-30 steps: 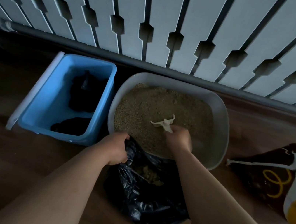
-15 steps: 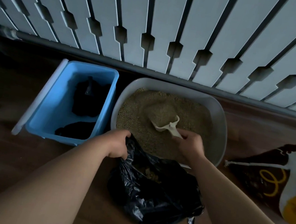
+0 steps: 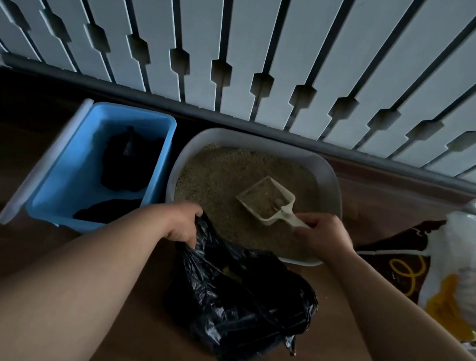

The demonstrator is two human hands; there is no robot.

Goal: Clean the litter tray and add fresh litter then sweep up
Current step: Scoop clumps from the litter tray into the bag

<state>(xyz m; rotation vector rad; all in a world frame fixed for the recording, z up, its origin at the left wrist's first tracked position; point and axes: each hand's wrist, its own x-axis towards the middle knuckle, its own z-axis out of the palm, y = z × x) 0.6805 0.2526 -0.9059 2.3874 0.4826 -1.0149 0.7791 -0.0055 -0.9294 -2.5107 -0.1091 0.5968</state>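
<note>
- The litter tray sits on the floor against a slatted white panel, directly ahead of the person and full of tan litter.
- The right hand has its grip clenched round the handle of a pale scoop. The bowl is held roughly level just above the litter, carrying a load with what looks like 1 clump; level probably to avoid spilling.
- The left hand has its grip pinching the rim of a black bag, raising that edge beside the tray's near wall, most likely to hold the mouth open for tipping.
- The bag lies on the floor touching the tray's near edge, so the carry from the scoop is short. Some litter shows inside it.
- A blue bin stands just left of the tray with dark items I cannot identify.
- A printed sack lies to the right, plausibly fresh litter kept within reach.
- My reading: this is the scooping stage; refilling and sweeping are not yet done.
</note>
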